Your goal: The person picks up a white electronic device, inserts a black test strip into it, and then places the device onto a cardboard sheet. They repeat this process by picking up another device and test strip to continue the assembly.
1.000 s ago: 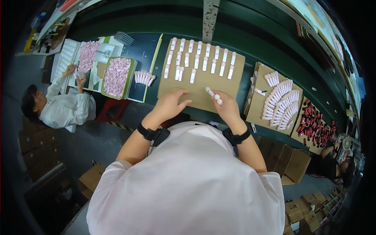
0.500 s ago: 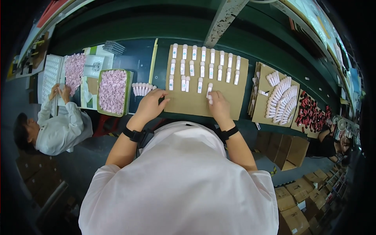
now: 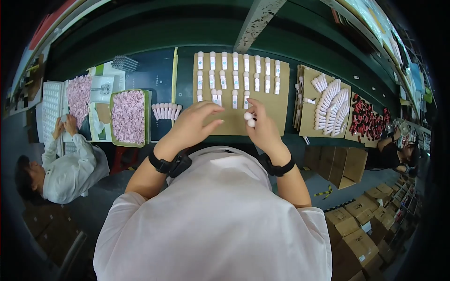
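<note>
Rows of small white sticks with pale pink rounded ends (image 3: pixel 235 99) lie on a brown cardboard sheet (image 3: pixel 234 124) in front of me. Many carry a round blue mark. Above the sheet's near left part, my left hand (image 3: pixel 193 122) holds nothing, its thumb and fingers apart. My right hand (image 3: pixel 263 127) is closed around white sticks with rounded ends (image 3: pixel 249 119); two pale round ends stick out by the fingers, and the rest is hidden. Its index fingertip is at a stick in the nearest row (image 3: pixel 246 99), but touching I cannot tell.
Left of the sheet is a short row of similar sticks (image 3: pixel 165 111), then a green tray (image 3: pixel 146 117) of small pale pink pieces. At right, another cardboard sheet (image 3: pixel 307 129) bears fanned sticks, beside red-and-black pieces (image 3: pixel 368 117). Co-workers sit at left (image 3: pixel 70 166) and right (image 3: pixel 393 150).
My left hand has moved from the sheet's left edge over the sheet, toward my right hand. Two round ends now show clearly at my right hand. The whole view has shifted slightly.
</note>
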`<state>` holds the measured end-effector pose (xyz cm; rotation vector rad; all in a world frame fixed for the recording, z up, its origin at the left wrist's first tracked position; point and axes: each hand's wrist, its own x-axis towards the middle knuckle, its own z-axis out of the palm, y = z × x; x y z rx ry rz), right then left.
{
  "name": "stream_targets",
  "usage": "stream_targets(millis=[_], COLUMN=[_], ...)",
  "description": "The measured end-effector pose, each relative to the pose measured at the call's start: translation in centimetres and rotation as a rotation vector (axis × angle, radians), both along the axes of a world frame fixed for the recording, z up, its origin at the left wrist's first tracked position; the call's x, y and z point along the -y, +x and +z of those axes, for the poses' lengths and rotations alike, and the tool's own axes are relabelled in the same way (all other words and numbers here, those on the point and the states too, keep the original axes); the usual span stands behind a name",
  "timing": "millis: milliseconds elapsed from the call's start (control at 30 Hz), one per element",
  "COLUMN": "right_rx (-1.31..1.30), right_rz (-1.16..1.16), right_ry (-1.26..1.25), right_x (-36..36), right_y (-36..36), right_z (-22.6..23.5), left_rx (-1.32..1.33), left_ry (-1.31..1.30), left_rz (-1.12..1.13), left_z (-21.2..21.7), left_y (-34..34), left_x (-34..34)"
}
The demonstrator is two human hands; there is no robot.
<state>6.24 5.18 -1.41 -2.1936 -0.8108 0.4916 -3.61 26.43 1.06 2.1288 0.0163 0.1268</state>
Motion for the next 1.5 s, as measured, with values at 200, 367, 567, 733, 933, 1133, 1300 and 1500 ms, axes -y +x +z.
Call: stream_targets(millis=[200,367,567,733,933,1133,1300,1500], right_rx=[0.017,0.072,-0.187,0.081,0.104,0.006,0.04,0.055], right_rz=[0.146,0.238,0.146,0.263,0.276,0.194,0.203,0.199], right_ry=[0.154,0.2,0.553,0.583,0.673,0.633,0.678,0.683], right_x=[-0.1,1.5,5.1,6.3,6.3,7.5,8.0,8.3], right_y=[0.1,1.2,1.3,2.7,3.1,3.1,3.2,3.2], right_z=[6.8,10.7,11.3,12.1,12.2,12.6,12.7,12.8], left_rx=[0.12,0.268,0.273,0.281,0.262,0.319,0.339,0.371], left_ry=[-0.016,-0.04,-0.202,-0.209,-0.164,-0.134,-0.091,-0.068], left_rz=[-0.167,-0.209,-0.108,-0.09,-0.099,-0.073,-0.112,-0.137], left_z=[5.0,6.9,9.0,10.1,10.9,11.6,11.6,11.5], left_y=[2.8,3.4,2.9,2.8,3.1,3.5,3.7,4.0], left_x=[2.9,4.5,5.9,6.9,8.3,9.2,9.6,9.8])
